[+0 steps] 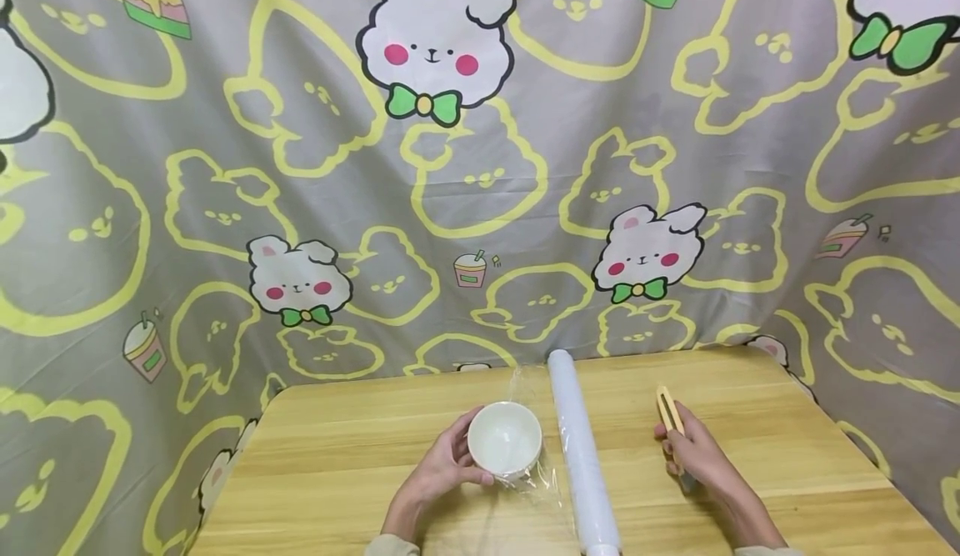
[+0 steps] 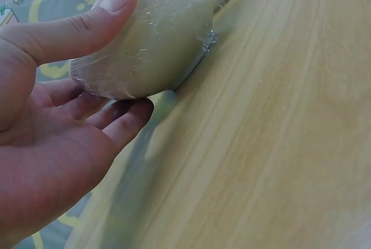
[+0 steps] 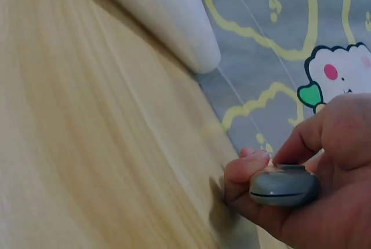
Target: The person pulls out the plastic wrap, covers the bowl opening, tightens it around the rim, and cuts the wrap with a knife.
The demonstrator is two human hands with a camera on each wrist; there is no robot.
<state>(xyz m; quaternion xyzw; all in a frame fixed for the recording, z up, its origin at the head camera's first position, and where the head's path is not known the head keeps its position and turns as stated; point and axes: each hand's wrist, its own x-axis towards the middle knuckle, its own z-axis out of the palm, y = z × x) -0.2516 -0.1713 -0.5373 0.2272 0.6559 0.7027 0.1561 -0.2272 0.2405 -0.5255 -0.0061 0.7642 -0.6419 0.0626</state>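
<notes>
My left hand [image 1: 442, 463] grips a small white bowl [image 1: 505, 439] from its left side, thumb near the front and fingers behind. Clear cling film [image 2: 145, 14] clings to the bowl in the left wrist view, bunched into a crumpled bit at its edge. In the head view, loose film also spreads right of the bowl. My right hand [image 1: 697, 452] holds a utility knife [image 1: 667, 410] with a yellow-orange body and a grey end [image 3: 284, 190]. Whether its blade is out cannot be told. Between the hands lies a long roll of cling film [image 1: 581, 448].
Everything rests on a wooden table [image 1: 322, 464] with light grain. A grey curtain [image 1: 337, 197] printed with rabbits and yellow outlines hangs behind the table and along both sides. The film roll's far end reaches the back edge.
</notes>
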